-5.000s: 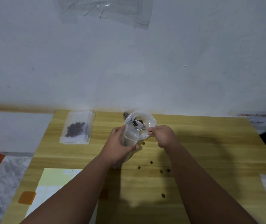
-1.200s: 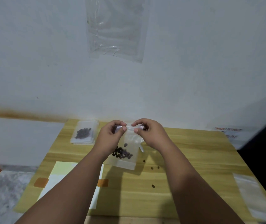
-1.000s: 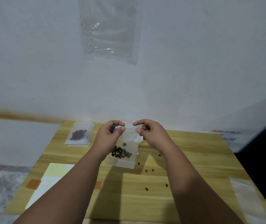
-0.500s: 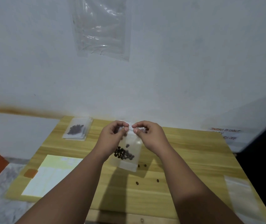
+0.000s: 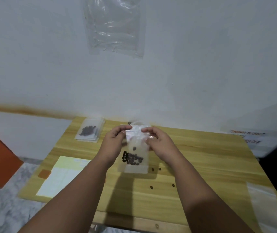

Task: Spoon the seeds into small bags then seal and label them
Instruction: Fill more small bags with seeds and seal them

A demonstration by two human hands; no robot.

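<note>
I hold a small clear zip bag (image 5: 136, 148) upright above the wooden table (image 5: 201, 165). Dark seeds (image 5: 132, 158) sit in a heap in its lower half. My left hand (image 5: 113, 145) pinches the top strip at its left end. My right hand (image 5: 159, 142) pinches the same strip at its right end. Behind the bag, only the white rim of the seed container (image 5: 136, 122) shows. A few loose seeds (image 5: 151, 187) lie on the table below the bag.
A stack of small bags with seeds in the top one (image 5: 89, 132) lies at the back left. A label sheet (image 5: 65, 177) lies at the front left. Empty clear bags (image 5: 265, 199) rest at the right edge. A plastic sleeve (image 5: 115, 26) hangs on the wall.
Five seconds ago the bag was held open over the table; now both hands pinch its top strip. Over the last second my fingertips moved apart toward the two ends.
</note>
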